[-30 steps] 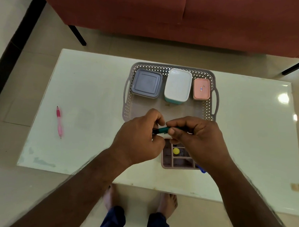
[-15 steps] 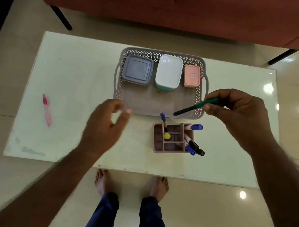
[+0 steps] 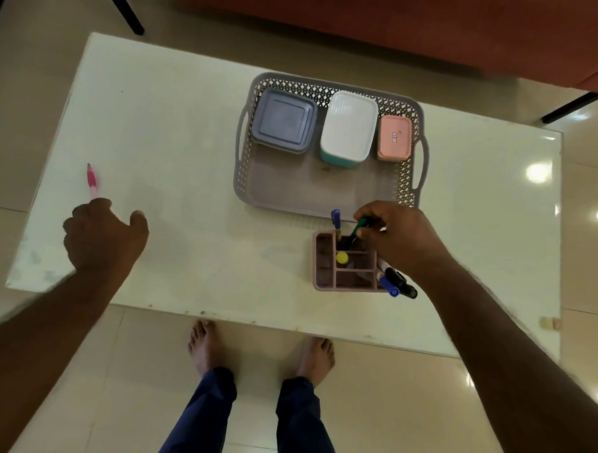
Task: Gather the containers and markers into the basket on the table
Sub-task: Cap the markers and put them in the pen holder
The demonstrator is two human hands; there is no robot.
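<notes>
Basket (image 3: 292, 191) holds three lidded containers (image 3: 349, 125).

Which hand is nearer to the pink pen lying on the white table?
Left. The left hand sits just below the pink pen, fingers loosely curled; the right hand is far across, gripping a green marker.

Table (image 3: 178, 125): white, glossy, rectangular top, standing on a tiled floor (image 3: 146, 391).
Basket (image 3: 329, 200): grey, perforated walls, two side handles; sits at the far middle of the top.
Organizer (image 3: 323, 261): pink, compartmented; just in front of the basket, near the front edge.
Pen (image 3: 92, 180): pink; lies flat near the left edge, well apart from the rest.
</notes>
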